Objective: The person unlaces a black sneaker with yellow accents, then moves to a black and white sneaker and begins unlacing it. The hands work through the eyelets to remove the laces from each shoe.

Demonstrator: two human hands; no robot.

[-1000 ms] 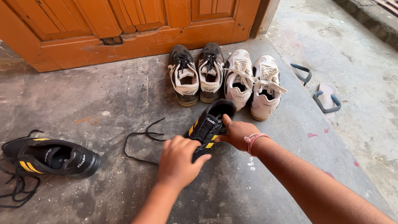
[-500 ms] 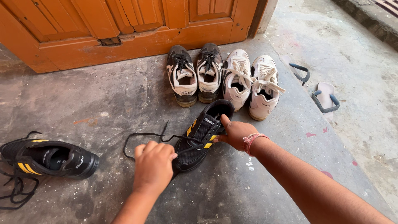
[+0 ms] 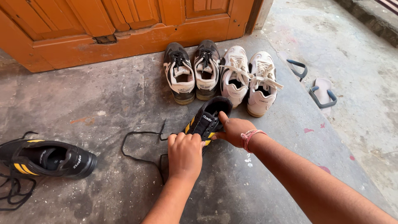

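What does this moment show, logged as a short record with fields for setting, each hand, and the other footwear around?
Setting: grey concrete floor before an orange wooden door
Left hand: closed over the toe end of the black shoe with yellow stripes, by its loose black lace
Right hand: grips that shoe's side near the opening; pink thread band on wrist
Matching shoe: lying left, unlaced
By door: dark pair, white pair
Far right: two sandals
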